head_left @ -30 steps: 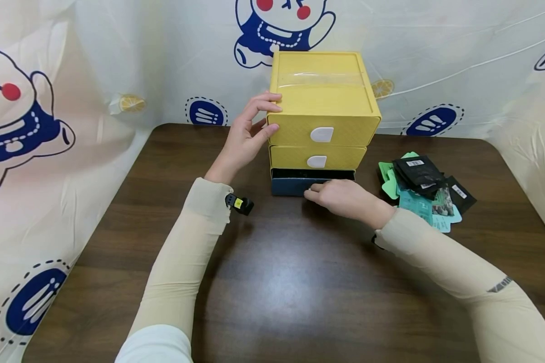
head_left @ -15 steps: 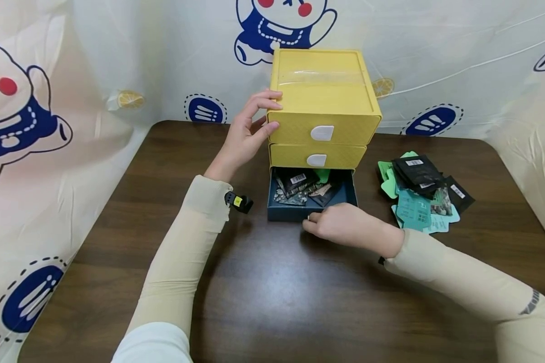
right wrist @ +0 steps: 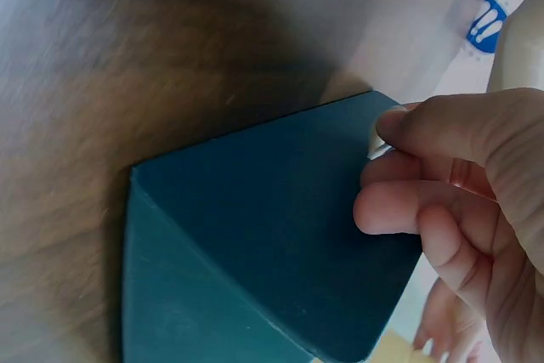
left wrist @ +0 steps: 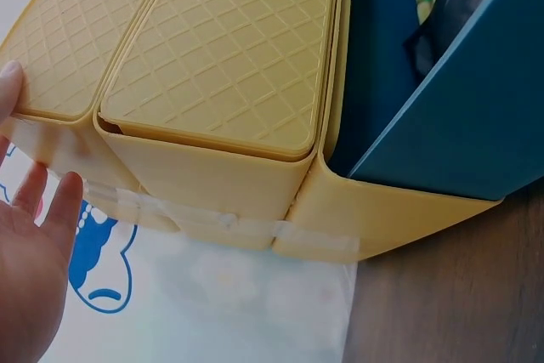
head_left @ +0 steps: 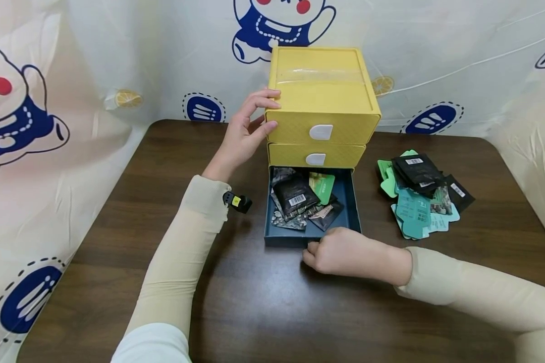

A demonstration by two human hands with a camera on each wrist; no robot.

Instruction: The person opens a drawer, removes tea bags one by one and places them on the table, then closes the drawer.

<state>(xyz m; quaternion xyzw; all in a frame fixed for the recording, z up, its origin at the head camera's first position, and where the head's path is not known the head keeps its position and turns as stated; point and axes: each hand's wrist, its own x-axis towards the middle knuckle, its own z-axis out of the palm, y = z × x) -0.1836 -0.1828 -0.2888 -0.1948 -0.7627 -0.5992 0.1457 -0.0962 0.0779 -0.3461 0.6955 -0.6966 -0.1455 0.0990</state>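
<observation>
A yellow desktop drawer unit stands at the back of the table, with two yellow drawers pushed in. Below them, the dark blue bottom drawer is pulled far out. Inside it lie black packets and a green packet. With thumb and fingers, my right hand pinches the small pale handle on the drawer's front. My left hand rests against the unit's upper left side, its fingers on the top edge and the thumb at the front; in the left wrist view the fingers look nearly straight.
A loose pile of black packets and teal packets lies on the table to the right of the unit. White drawer pulls mark the upper drawers. A patterned curtain hangs behind the table.
The bottom drawer has slid toward me with my right hand, from nearly closed to far out, bringing its packets into view. My left hand stays in place on the unit.
</observation>
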